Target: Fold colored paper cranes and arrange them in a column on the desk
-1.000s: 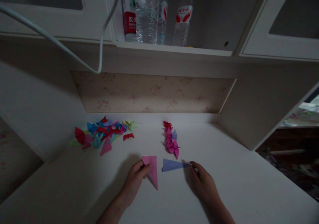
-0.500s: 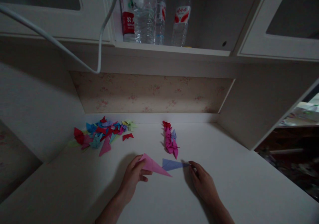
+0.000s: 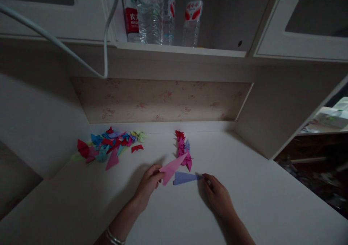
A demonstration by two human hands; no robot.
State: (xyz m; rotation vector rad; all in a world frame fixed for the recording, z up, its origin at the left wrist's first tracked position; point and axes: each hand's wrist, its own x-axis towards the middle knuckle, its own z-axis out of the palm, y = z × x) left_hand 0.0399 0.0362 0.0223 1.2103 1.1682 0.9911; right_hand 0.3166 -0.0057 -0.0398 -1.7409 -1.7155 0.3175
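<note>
My left hand (image 3: pixel 149 182) is closed on the wide end of a pink folded paper plane (image 3: pixel 173 168), holding it above the white desktop. Its narrow tip points up and to the right, in front of a row of magenta and red folded papers (image 3: pixel 181 148). By its pointed end, a blue-violet folded paper plane (image 3: pixel 185 178) is pinched in my right hand (image 3: pixel 215 191). The wide end of the blue-violet one faces left, just below the pink one. Whether it rests on the desktop I cannot tell.
At the back left lies a heap of colourful folded papers (image 3: pixel 108 145), with a red piece (image 3: pixel 137 148) beside it. Overhead, a shelf (image 3: pixel 179 49) holds several plastic bottles (image 3: pixel 193 23). A white cable (image 3: pixel 105 56) hangs at the upper left. Cabinet walls close in both sides.
The pink paper plane has swung in my left hand, its tip turning from down-right to up-right. My right hand keeps its pinch on the blue-violet one. The view has shifted slightly.
</note>
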